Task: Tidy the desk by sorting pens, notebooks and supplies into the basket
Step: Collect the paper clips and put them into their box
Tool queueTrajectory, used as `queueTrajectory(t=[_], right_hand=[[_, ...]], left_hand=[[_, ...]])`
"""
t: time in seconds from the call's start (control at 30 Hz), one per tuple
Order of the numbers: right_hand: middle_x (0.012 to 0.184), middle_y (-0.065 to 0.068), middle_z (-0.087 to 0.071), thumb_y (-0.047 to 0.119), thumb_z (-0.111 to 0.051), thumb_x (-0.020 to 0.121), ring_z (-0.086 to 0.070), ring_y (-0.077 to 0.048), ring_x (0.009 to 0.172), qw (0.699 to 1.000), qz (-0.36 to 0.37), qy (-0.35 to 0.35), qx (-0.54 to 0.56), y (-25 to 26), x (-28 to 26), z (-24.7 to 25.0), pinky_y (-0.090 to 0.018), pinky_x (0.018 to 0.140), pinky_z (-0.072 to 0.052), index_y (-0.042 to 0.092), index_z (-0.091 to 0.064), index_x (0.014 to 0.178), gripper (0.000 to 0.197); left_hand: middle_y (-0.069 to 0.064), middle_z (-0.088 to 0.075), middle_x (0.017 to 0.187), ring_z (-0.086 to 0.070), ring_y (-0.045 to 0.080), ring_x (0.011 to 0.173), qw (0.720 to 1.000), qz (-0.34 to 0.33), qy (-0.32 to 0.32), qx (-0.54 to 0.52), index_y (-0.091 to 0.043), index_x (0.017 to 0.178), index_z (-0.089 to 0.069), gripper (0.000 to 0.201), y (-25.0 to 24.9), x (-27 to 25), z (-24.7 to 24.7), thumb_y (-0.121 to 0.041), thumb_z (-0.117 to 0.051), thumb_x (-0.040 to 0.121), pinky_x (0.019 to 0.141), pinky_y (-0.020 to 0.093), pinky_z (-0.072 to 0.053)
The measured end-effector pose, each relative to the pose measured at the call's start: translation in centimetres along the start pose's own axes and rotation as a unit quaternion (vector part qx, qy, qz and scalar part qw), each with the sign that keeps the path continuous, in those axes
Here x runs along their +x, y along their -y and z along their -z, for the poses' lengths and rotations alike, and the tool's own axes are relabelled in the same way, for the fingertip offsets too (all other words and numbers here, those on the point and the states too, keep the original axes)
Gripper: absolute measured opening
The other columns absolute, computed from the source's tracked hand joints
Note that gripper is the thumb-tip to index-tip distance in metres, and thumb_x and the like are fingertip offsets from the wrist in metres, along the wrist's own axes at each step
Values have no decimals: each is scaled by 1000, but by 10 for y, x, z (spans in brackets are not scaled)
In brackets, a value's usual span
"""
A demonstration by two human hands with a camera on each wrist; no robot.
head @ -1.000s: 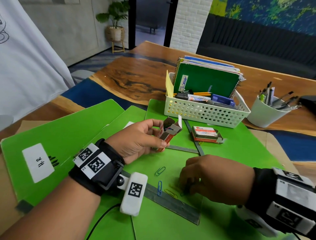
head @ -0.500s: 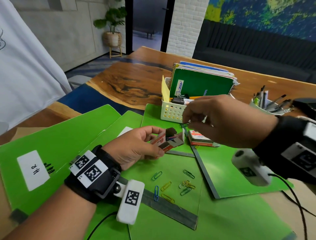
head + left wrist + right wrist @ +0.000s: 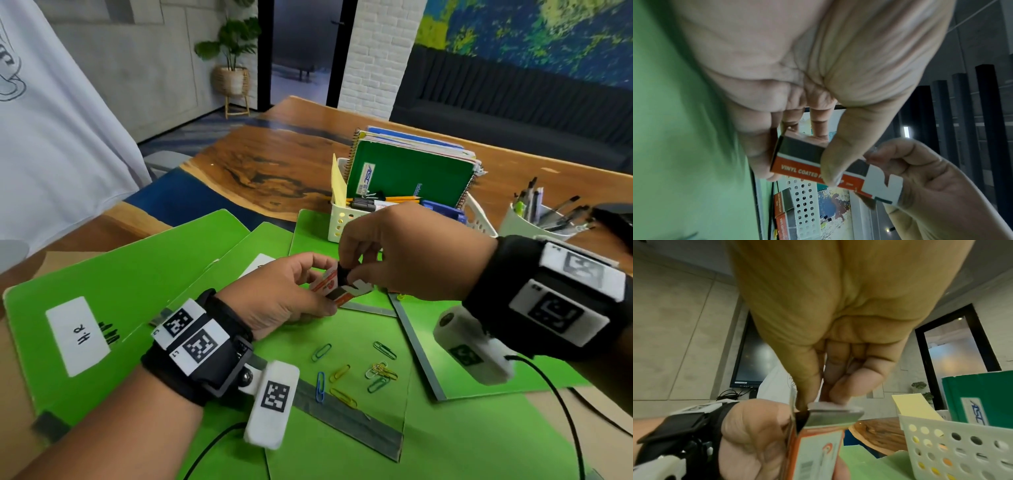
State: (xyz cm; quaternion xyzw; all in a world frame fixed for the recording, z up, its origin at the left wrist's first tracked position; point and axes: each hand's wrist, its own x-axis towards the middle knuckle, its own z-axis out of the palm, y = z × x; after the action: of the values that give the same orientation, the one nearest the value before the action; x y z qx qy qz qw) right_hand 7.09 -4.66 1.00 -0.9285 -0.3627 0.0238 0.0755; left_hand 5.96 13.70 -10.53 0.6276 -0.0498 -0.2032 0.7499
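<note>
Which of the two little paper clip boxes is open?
The paper clip box held in the left hand is open, its end flap folded out. The other box lies closed beside the white basket.

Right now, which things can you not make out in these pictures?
- Inside of the box: every view; right hand covers its open end.
- Whether the right hand holds a clip: fingertips hidden.
- Second box: head view, behind the right hand.
- Basket contents: partly behind that hand.
- Left hand fingers: left wrist view, blurred.
- Clips: exact count in the tangle.
</note>
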Motion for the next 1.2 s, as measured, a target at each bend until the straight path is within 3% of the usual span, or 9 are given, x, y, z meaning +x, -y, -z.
queueTrajectory(t=[0.1, 0.2, 0.47, 0.57, 0.67, 0.77, 0.87, 1.1, 1.2], right_hand=[[73, 31, -57, 29, -75, 86, -60, 9, 72, 1000, -4, 5, -4, -3, -6, 3, -3, 61, -40, 37, -70, 88, 10], [81, 23, -68, 31, -76, 85, -65, 0, 75, 1000, 5, -19, -8, -5, -11, 4, -21, 67, -51, 44, -66, 82, 16], [84, 13, -75, 22, -75, 85, -68, -4, 74, 998, 43, -35, 6, -4, -8, -11, -27, 70, -56, 28, -77, 94, 12], [94, 10, -73, 22, -76, 84, -66, -5, 84, 988, 49, -138, 50, -10, -9, -8, -26, 74, -54, 24, -76, 92, 8], [86, 10, -65, 17, -77, 83, -60, -4, 76, 964, 40, -256, 54, -16, -24, -12, -20, 68, -49, 21, -71, 85, 8], [93, 16, -65, 33, -72, 86, -62, -6, 82, 997, -37, -59, -13, -20, -46, -33, -28, 75, -56, 30, -66, 96, 12], [116, 13, -60, 62, -60, 87, -62, -9, 98, 981, -94, 157, -63, -18, -67, -65, -31, 86, -57, 34, -58, 122, 45], [109, 5, -54, 27, -49, 99, -59, -20, 94, 986, 26, 150, -69, -5, -74, -90, -41, 77, -55, 29, -56, 114, 17], [102, 1, -56, 31, -46, 99, -58, -24, 86, 986, 47, 140, -78, -1, -69, -92, -41, 71, -54, 26, -56, 109, 15]], left_hand=[[24, -61, 122, -62, 39, 107, 999, -8, 17, -35, -12, 122, -61, 65, -1, -1, 2, 14, -77, 65, 95, 53, -46], [23, -58, 121, -56, 47, 122, 997, -14, 44, -62, -11, 123, -58, 62, -1, -3, 2, 22, -70, 72, 86, 44, -55], [21, -59, 117, -60, 46, 114, 999, -12, 48, -22, -8, 130, -57, 67, 3, -2, -2, 18, -72, 70, 94, 46, -52], [21, -57, 117, -55, 48, 122, 999, -21, 12, -48, -6, 127, -57, 61, 1, -2, 2, 23, -67, 75, 102, 56, -45], [23, -61, 122, -63, 37, 108, 996, -40, -46, -69, -7, 125, -56, 58, -6, -1, 5, 23, -63, 75, 99, 51, -49], [21, -61, 113, -63, 30, 101, 992, -44, -73, -96, -5, 128, -54, 59, -6, 2, 7, 23, -63, 76, 84, 36, -57], [22, -61, 114, -63, 33, 104, 994, -29, -60, -86, -4, 128, -54, 62, -4, 2, 5, 18, -67, 72, 82, 35, -59], [31, -56, 131, -64, 36, 105, 998, -10, -29, -62, -7, 127, -54, 69, -3, 1, 2, 9, -72, 63, 86, 40, -56], [31, -58, 128, -61, 46, 116, 998, -3, -26, -58, -7, 127, -55, 68, -1, 1, 3, 10, -72, 63, 92, 46, -53]])
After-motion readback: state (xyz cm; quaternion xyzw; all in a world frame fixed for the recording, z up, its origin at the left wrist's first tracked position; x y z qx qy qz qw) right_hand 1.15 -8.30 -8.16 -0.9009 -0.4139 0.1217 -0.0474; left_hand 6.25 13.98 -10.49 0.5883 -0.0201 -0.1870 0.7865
